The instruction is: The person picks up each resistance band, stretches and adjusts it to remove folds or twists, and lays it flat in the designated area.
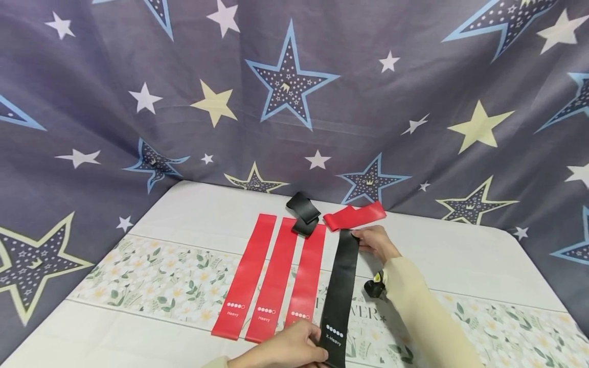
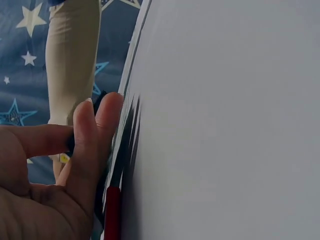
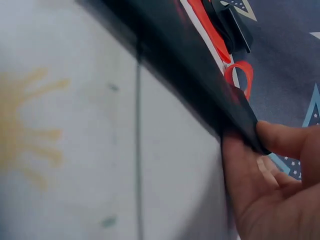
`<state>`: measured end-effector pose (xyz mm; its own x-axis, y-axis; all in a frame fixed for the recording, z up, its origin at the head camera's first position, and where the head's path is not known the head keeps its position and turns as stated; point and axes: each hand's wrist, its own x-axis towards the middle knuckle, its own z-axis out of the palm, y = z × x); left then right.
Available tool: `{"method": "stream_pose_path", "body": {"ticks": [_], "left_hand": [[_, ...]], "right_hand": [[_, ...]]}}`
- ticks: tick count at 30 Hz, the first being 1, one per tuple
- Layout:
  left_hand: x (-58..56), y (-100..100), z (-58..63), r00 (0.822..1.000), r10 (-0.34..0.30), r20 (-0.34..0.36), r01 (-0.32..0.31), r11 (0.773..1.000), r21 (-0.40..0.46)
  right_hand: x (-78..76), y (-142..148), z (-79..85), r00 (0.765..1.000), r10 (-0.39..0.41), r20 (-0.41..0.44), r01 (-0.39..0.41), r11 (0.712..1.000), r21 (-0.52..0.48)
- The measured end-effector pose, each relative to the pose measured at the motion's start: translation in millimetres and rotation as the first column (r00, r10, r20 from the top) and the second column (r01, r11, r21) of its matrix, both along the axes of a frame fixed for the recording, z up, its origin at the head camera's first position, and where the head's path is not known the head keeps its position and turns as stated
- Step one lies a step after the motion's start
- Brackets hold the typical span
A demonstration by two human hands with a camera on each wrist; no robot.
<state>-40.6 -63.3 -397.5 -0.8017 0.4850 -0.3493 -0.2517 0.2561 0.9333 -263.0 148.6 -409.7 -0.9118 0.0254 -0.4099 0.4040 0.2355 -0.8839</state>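
- Three red bands (image 1: 272,286): lengthwise to the left of the black X-Heavy band (image 1: 341,291), lying flat; they look a good guide for keeping its edges parallel.
- Left hand (image 1: 285,345): at the X-Heavy band's near left corner, pinching it, thumb on top; a light hold should avoid dragging that end askew.
- Folded black band (image 1: 303,208): beyond and left of the X-Heavy band's far end, best not nudged.
- X-Heavy band itself: stretched out between both hands, printed face up; even, gentle tension should smooth it without lengthening it.
- Folded red band (image 1: 356,216): just beyond the X-Heavy band's far end, so that end wants lowering clear of it.
- Right hand (image 1: 375,243): pinching the X-Heavy band's far right corner, a finger underneath; sliding that finger out slowly would likely prevent a curl.
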Motion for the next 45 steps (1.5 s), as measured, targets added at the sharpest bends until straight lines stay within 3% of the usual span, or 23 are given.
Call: {"method": "stream_pose_path", "body": {"ticks": [4,10,18,26,37,45], "left_hand": [[-0.9,2,-0.5,1.0,0.003,0.006,-0.003,1.0,-0.03],[-4.8,6,-2.0,0.994,0.026,0.108,-0.027,1.0,0.011],[-3.1,13,-3.4,0.998,0.05,0.048,-0.047,0.997,-0.067],[-2.0,13,-2.1,0.999,0.043,0.011,-0.041,0.991,-0.127],[-0.1,11,-2.2,0.998,0.069,-0.015,-0.07,0.986,-0.15],[0.0,3,0.9,0.998,0.058,0.006,-0.057,0.99,-0.131]], "right_hand": [[-5.4,-6,0.6,0.998,0.04,-0.057,-0.039,0.999,0.03],[-17.1,-11,0.3,0.988,0.068,-0.14,-0.055,0.994,0.096],[-20.0,-17,-0.5,0.984,0.078,-0.157,-0.065,0.994,0.088],[-17.8,-15,-1.3,0.983,0.118,-0.139,-0.093,0.981,0.173],[-18.4,-9,1.8,0.988,0.078,-0.133,-0.059,0.988,0.141],[-20.4,9,2.0,0.984,-0.015,-0.177,0.05,0.979,0.196]]}}
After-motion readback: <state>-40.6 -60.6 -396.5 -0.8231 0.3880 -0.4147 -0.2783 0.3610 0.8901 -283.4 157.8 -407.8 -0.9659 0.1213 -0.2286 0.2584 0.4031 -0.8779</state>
